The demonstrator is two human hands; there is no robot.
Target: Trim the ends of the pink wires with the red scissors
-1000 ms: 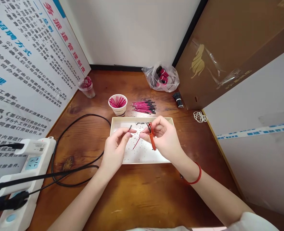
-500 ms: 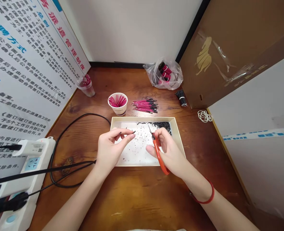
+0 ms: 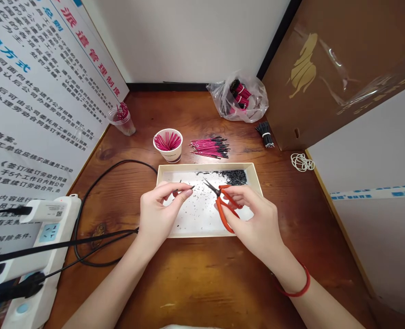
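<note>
My left hand is over the left half of a shallow white tray, thumb and forefinger closed on a short black tube whose tip sticks out to the right. My right hand grips red-handled scissors. Their blades are slightly apart and point up and left, a short way right of the tube. Tiny clear and dark bits are scattered over the tray floor. A heap of small black tube pieces lies in its far right corner.
Behind the tray stand a paper cup of pink wires and a pile of pink-and-black wires. Farther off are a plastic bag, a clear cup, a black wire bundle and white bands. Cables and a power strip lie left.
My right hand has turned and opened the scissors' handles, so the blades now part and aim left toward the tube. My left hand keeps its pinch. The view has shifted slightly.
</note>
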